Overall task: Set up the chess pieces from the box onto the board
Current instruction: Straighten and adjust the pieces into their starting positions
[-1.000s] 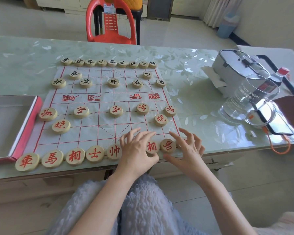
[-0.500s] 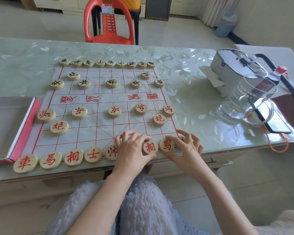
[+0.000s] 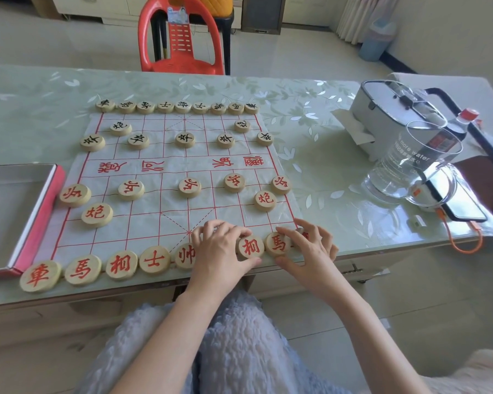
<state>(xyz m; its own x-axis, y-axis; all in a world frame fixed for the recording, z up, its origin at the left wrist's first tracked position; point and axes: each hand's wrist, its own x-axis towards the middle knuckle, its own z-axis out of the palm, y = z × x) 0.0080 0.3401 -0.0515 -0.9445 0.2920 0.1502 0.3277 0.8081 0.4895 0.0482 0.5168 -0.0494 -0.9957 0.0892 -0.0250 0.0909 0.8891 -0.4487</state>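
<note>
Along the near edge of the worktop (image 3: 310, 123), a person's two hands rest on the red back row of a Chinese chess board (image 3: 177, 177). The left hand (image 3: 219, 251) lies curled over one piece, its fingers bent loosely beside the elephant piece (image 3: 251, 247). The right hand (image 3: 310, 248) spreads over the horse piece (image 3: 278, 244) and a mostly hidden corner piece; whether either hand grips anything cannot be told.

That front row sits at the very lip of the worktop, so a nudge while straightening could likely push a disc off. The board is a thin creased sheet and may slide, shifting the other pieces.

An open, seemingly empty red-edged box (image 3: 44, 211) lies to the left. The worktop is glossy, pale green with a leaf pattern. To the right stand a clear water jug (image 3: 410, 166) and a phone (image 3: 453, 200). A red plastic chair (image 3: 182, 44) stands beyond on a pale tiled floor.
</note>
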